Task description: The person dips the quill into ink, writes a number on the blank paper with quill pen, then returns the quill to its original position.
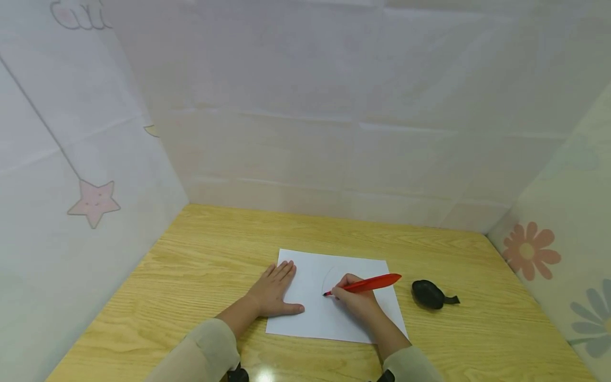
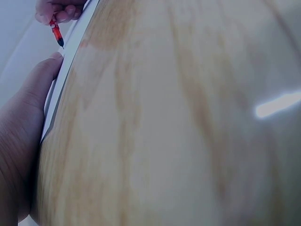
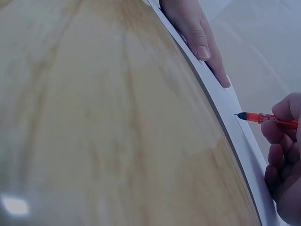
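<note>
Red pen (image 1: 369, 284) slants across white sheet (image 1: 305, 323)

At far left, a pink star (image 1: 94, 203) marks the pale cloth beyond the table's (image 1: 157, 297) left edge. The left hand (image 1: 272, 292) rests flat over the sheet's left edge, fingers straight towards the table's far edge, thumb stretched rightward on the paper. The sheet lies with its long sides running left to right, well in from the table's far corners. Near its middle, a thin curved line (image 1: 324, 278) bows left, its lower end at the pen's dark tip. The pen's tip points left and slightly nearward; its long axis rises gently to a feather-shaped end pointing at the table's right edge. The right hand (image 1: 358, 303) pinches it close to the tip. Beyond the sheet's right edge, a black rounded object (image 1: 428, 294) aims its narrow tail rightward.
</note>
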The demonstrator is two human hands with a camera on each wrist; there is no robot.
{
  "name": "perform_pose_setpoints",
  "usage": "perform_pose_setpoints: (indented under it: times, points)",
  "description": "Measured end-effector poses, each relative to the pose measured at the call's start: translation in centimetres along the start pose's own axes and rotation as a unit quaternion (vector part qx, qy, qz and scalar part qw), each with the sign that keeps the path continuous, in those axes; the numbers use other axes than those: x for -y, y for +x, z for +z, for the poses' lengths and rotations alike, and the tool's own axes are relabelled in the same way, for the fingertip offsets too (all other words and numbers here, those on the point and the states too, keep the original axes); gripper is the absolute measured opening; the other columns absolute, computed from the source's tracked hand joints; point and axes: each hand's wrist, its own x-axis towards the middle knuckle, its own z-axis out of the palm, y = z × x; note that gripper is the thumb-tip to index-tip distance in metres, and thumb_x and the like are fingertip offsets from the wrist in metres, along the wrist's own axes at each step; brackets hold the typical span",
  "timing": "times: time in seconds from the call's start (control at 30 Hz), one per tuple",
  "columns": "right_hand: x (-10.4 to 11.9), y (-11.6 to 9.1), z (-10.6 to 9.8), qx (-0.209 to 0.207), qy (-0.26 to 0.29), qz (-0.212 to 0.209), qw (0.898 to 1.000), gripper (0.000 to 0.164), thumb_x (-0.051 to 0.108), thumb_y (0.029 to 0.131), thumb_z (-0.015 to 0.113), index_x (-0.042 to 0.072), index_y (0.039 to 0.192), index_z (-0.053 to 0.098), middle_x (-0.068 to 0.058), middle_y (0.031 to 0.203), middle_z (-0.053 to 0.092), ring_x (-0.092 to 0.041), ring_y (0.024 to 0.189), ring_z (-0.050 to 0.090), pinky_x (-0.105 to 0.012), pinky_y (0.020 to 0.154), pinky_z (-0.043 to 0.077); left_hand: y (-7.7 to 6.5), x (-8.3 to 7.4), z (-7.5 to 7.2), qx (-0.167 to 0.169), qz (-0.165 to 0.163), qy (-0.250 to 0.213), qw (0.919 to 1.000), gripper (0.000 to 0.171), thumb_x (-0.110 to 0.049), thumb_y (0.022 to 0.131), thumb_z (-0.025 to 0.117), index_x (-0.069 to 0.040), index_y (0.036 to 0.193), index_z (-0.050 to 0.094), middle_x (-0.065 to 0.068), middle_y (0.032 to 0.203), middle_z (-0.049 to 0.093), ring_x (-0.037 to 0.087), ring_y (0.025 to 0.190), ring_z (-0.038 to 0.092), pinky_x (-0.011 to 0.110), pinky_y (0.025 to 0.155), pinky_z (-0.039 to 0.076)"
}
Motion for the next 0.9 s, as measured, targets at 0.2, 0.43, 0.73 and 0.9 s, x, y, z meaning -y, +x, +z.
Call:
perform_pose_setpoints:
  times: [0.2, 0.43, 0.73, 0.9]
  points:
    - [-0.28, 0.1, -0.05, 0.002, 0.017, -0.007, 1.0, 0.01, 0.008, 0.083, 0.07, 0.004, 0.079, 0.062, -0.002, 0.07, 0.066, -0.017, 0.066, 0.054, -0.024, 0.06, 0.045, 0.09, 0.05, 0.18, 0.004, -0.002, 0.003, 1.0, 0.107, -0.078, 0.084, 0.045, -0.005, 0.157, 0.017, 0.01, 0.166, 0.014, 0.024, 0.154, 0.012, 0.046, 0.125, 0.012]
    - [-0.58, 0.18, -0.17, 0.003, 0.008, -0.011, 1.0, 0.011, 0.009, 0.081, 0.071, 0.004, 0.079, 0.062, -0.002, 0.07, 0.065, -0.016, 0.065, 0.053, -0.024, 0.058, 0.044, 0.1, 0.03, 0.18, 0.003, -0.003, 0.003, 1.0, 0.107, -0.078, 0.084, 0.046, -0.005, 0.157, 0.018, 0.01, 0.166, 0.015, 0.024, 0.154, 0.012, 0.046, 0.125, 0.012]
    - [-0.57, -0.04, -0.53, 0.016, 0.004, -0.018, 1.0, 0.009, 0.008, 0.082, 0.07, 0.003, 0.081, 0.062, -0.002, 0.069, 0.064, -0.016, 0.065, 0.051, -0.023, 0.057, 0.041, 0.1, 0.16, 0.28, 0.001, 0.004, -0.004, 1.0, 0.107, -0.076, 0.084, 0.048, -0.003, 0.156, 0.018, 0.012, 0.165, 0.014, 0.027, 0.154, 0.012, 0.048, 0.124, 0.012]
    - [-0.43, -0.21, -0.76, 0.027, 0.002, -0.018, 0.999, 0.008, 0.008, 0.081, 0.069, 0.003, 0.08, 0.062, -0.002, 0.068, 0.064, -0.015, 0.065, 0.051, -0.023, 0.057, 0.041, 0.1, 0.1, 0.24, 0.002, 0.001, -0.001, 1.0, 0.107, -0.078, 0.084, 0.046, -0.004, 0.157, 0.017, 0.011, 0.166, 0.013, 0.025, 0.154, 0.011, 0.047, 0.124, 0.011]
